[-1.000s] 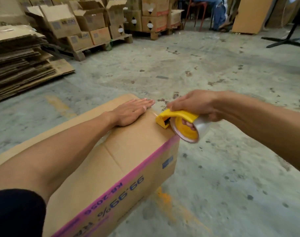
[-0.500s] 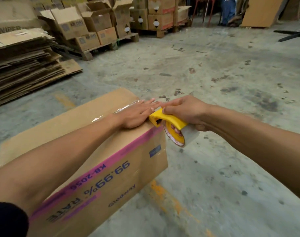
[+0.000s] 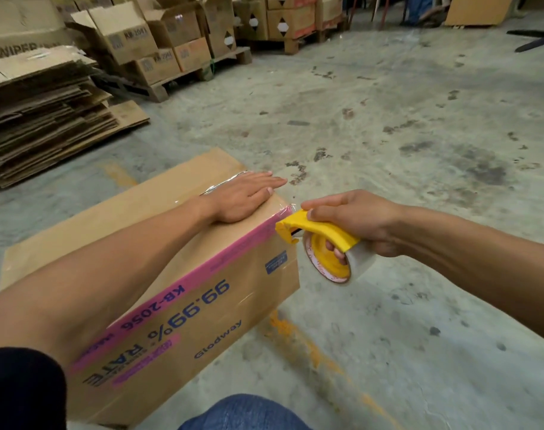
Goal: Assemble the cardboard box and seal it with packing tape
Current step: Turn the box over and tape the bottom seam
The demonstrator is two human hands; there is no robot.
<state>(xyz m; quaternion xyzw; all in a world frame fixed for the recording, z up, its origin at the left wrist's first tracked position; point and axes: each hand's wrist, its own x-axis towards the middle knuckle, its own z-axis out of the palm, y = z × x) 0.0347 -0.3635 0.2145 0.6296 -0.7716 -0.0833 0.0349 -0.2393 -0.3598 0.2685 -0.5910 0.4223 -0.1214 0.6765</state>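
A brown cardboard box (image 3: 221, 305) with a pink stripe and blue print stands on the concrete floor in front of me. My left hand (image 3: 242, 197) lies flat, palm down, on its top near the far right corner, over a strip of clear tape. My right hand (image 3: 354, 218) grips a yellow tape dispenser (image 3: 314, 234) carrying a roll of clear tape (image 3: 345, 268). The dispenser's nose touches the box's top right edge, and a short stretch of tape runs from it onto the box.
A stack of flattened cardboard (image 3: 44, 119) lies at the left. Pallets with open and closed boxes (image 3: 159, 41) stand at the back. My knee in blue jeans (image 3: 242, 414) shows at the bottom. Stained bare floor (image 3: 419, 135) spreads to the right.
My right hand has drawn the dispenser over the box's end edge and lower down its side. The box now shows more of its printed side, and my left hand stays pressed on top.
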